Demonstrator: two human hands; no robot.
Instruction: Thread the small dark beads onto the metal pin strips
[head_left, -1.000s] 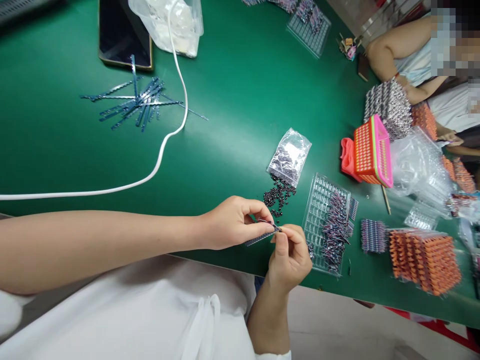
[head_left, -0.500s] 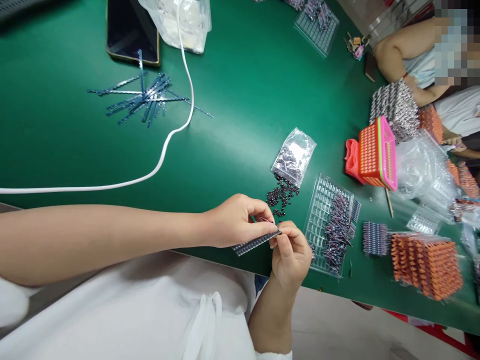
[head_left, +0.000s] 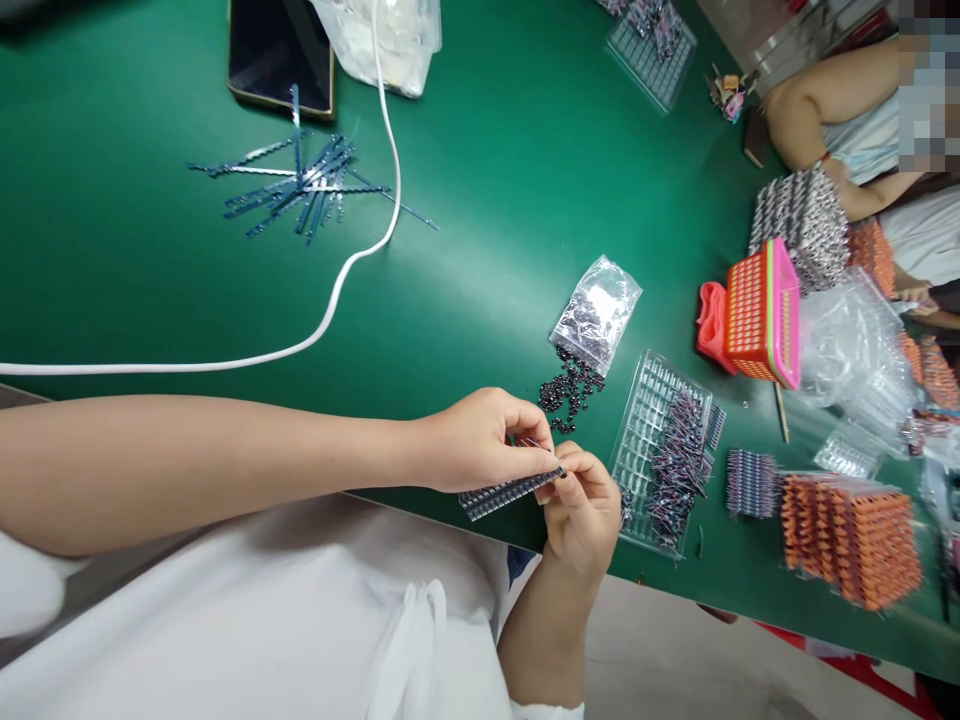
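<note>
Hands: while the left hand (head_left: 491, 440) is pinching a dark strip (head_left: 504, 494), the right hand (head_left: 581, 510) is gripping its end
Beads (head_left: 571, 388): kinda lying loose toward the bench's (head_left: 480, 270) front edge

The strip (head_left: 499, 496), dark with rows of small pale marks, slants beneath the left hand (head_left: 487, 440), partly covered. Its raised end meets the right hand (head_left: 586, 510) at a tiny dark piece (head_left: 562, 473), details unclear.
</note>
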